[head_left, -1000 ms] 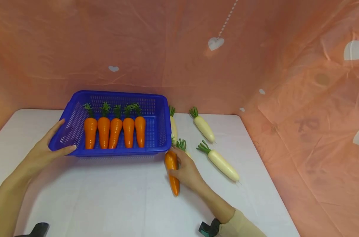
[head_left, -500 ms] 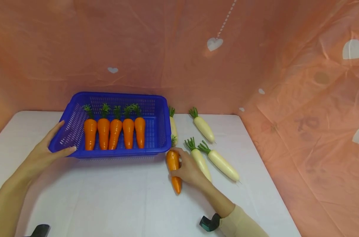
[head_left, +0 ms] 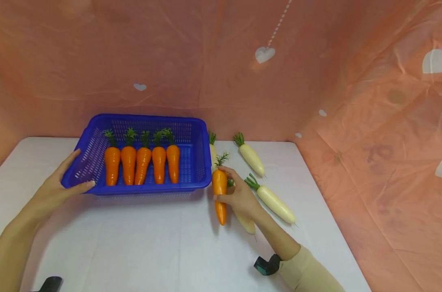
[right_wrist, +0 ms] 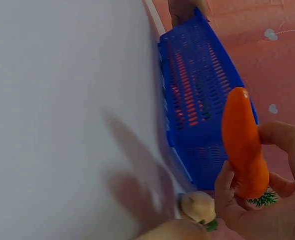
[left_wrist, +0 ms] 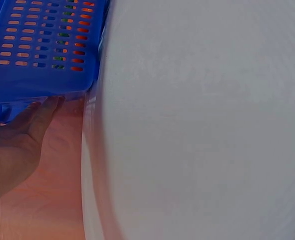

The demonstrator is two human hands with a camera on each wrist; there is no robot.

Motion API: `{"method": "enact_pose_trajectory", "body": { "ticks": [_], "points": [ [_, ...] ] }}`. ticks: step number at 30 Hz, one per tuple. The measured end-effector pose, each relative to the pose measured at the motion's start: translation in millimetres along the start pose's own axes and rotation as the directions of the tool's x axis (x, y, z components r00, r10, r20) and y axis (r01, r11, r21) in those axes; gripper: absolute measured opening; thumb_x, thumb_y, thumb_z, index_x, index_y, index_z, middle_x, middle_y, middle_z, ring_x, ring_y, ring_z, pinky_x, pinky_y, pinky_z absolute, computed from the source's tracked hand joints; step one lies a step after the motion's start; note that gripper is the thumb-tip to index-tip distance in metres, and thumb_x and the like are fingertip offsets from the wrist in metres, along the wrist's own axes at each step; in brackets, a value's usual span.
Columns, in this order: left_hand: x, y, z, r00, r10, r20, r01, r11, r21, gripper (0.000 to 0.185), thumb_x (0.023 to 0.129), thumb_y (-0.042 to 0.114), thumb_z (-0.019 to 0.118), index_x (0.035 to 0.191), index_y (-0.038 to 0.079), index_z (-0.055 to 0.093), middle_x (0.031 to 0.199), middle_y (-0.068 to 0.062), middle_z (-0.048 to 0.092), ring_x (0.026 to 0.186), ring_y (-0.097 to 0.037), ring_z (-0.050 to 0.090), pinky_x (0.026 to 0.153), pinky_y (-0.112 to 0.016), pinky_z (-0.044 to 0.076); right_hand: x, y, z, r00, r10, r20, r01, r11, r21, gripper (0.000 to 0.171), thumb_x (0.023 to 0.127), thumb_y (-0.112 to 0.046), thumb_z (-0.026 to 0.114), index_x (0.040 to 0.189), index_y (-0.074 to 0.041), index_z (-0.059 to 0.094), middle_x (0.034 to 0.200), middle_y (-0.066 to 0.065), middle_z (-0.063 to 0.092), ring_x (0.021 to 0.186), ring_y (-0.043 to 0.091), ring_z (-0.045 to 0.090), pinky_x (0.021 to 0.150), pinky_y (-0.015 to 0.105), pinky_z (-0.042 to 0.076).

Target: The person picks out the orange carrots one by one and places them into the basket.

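Note:
My right hand (head_left: 241, 199) pinches an orange carrot (head_left: 219, 183) with a leafy green top, just right of the blue basket. In the right wrist view the carrot (right_wrist: 241, 145) is off the table, between thumb and fingers. My left hand (head_left: 54, 184) holds the left end of the blue plastic basket (head_left: 148, 189), its thumb at the front rim. Inside the basket lies a row of several carrots (head_left: 143, 164), tops pointing away. A white radish (head_left: 245, 223) is partly hidden under my right hand.
Two white radishes (head_left: 251, 159) lie at the right of the white table (head_left: 133, 243). Another radish (head_left: 212, 153) is partly hidden beside the basket's right end. An orange cloth (head_left: 224, 97) with white hearts stands behind and to the right.
My right hand has lifted the carrot from the table and moved it slightly away and right. The radish under that hand has shifted. My left hand and the basket have stayed nearly still.

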State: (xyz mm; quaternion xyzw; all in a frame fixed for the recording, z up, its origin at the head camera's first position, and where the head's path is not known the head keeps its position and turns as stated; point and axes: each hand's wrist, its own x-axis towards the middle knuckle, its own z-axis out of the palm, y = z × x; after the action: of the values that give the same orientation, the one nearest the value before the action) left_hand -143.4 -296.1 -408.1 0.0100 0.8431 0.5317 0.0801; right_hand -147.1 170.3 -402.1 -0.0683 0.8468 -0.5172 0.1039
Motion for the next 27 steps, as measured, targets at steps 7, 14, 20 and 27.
{"method": "enact_pose_trajectory", "body": {
  "ticks": [7,14,20,27],
  "points": [
    [-1.4,-1.0,-1.3,1.000,0.012,-0.011,-0.011,1.000,0.026,0.093,0.097,0.028,0.063,0.156,0.046,-0.007,0.163,-0.020,-0.015,0.144,-0.052,-0.015,0.107,-0.077,-0.009,20,-20,-16,0.999,-0.040,0.028,0.038,0.997,0.061,0.081,0.081,-0.008,0.080,0.149,-0.028,0.042,0.143,0.017,0.043,0.091,0.029,0.068,0.071,0.036,0.061],
    [-0.1,-1.5,0.4,0.999,0.033,-0.024,-0.032,0.999,0.011,0.094,0.096,0.026,0.065,0.156,0.045,-0.005,0.163,-0.020,-0.013,0.145,-0.051,-0.013,0.109,-0.074,-0.010,43,-40,-25,0.998,-0.027,0.060,0.018,0.988,0.151,0.078,0.085,-0.008,0.077,0.150,-0.028,0.040,0.144,0.016,0.039,0.097,0.031,0.068,0.076,0.041,0.061],
    [0.2,-2.2,1.7,0.999,0.021,-0.029,-0.020,1.000,0.012,0.095,0.097,0.026,0.065,0.156,0.045,-0.006,0.163,-0.019,-0.015,0.144,-0.052,-0.015,0.108,-0.075,-0.010,60,-51,-23,0.996,-0.060,0.070,0.053,0.994,0.098,0.080,0.084,-0.011,0.079,0.151,-0.032,0.040,0.146,0.013,0.039,0.098,0.028,0.068,0.077,0.045,0.061],
    [0.4,-1.7,0.7,0.999,0.028,-0.023,-0.028,0.999,0.025,0.095,0.097,0.025,0.065,0.157,0.044,-0.006,0.163,-0.020,-0.014,0.145,-0.051,-0.014,0.108,-0.074,-0.011,85,-65,-14,0.990,-0.105,0.095,0.104,0.994,0.014,0.081,0.084,-0.014,0.080,0.151,-0.036,0.038,0.144,0.009,0.044,0.103,0.026,0.067,0.079,0.039,0.061]
  ]
}}
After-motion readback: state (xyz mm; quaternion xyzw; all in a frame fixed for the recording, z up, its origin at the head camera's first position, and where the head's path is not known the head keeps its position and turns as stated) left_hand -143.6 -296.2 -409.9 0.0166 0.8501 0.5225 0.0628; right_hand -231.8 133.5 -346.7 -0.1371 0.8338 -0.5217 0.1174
